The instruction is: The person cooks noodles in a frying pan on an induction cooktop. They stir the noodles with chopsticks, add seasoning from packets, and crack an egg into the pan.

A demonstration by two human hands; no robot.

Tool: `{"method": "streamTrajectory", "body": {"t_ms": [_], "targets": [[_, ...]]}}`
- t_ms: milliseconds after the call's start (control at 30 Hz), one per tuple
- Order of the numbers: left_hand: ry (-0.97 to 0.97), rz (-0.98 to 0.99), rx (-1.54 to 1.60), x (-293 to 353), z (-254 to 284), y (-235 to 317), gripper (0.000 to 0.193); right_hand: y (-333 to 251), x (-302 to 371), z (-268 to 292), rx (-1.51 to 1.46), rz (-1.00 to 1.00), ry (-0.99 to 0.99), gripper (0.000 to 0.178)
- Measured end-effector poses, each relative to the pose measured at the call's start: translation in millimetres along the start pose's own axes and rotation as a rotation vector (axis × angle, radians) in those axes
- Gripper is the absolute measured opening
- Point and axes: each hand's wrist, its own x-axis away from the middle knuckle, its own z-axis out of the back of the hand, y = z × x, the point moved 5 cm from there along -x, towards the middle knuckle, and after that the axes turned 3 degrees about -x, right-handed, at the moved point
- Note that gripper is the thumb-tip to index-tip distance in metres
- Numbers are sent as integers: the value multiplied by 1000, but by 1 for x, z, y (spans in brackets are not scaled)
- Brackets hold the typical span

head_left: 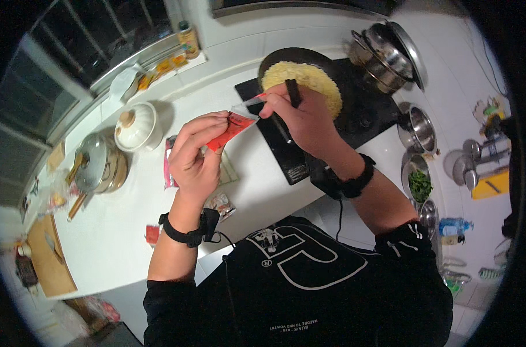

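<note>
My left hand (pixel 196 150) is closed around a small red sachet (pixel 233 128) with a clear upper part, held up over the white counter. At the sachet's clear end, my right hand (pixel 300 118) pinches the top edge, where a small red bit shows at the fingertips. Beyond my right hand, a dark frying pan (pixel 269 59) stands on the black cooktop (pixel 364 120), filled with pale yellow shredded food (pixel 300 72). A black handle (pixel 293 92) sticks up beside my right fingers; whether they touch it I cannot tell.
On the left of the white counter (pixel 118 231) stand a lidded white pot (pixel 137 127) and a glass-lidded pot (pixel 101 165). A knife lies on a wooden board (pixel 48 254). Stacked steel pots (pixel 384 58) stand back right, with steel bowls, one holding chopped greens (pixel 420 185), nearer.
</note>
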Motion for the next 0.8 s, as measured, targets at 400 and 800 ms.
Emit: {"method": "streamTrajectory", "body": {"t_ms": [400,800], "targets": [[262,395,-203,87,144,2,13,53,-87,-178,-15,-133,-269,25],[342,497,-322,146,209,28,13,114,-110,-275,739,36,-745,31]]}}
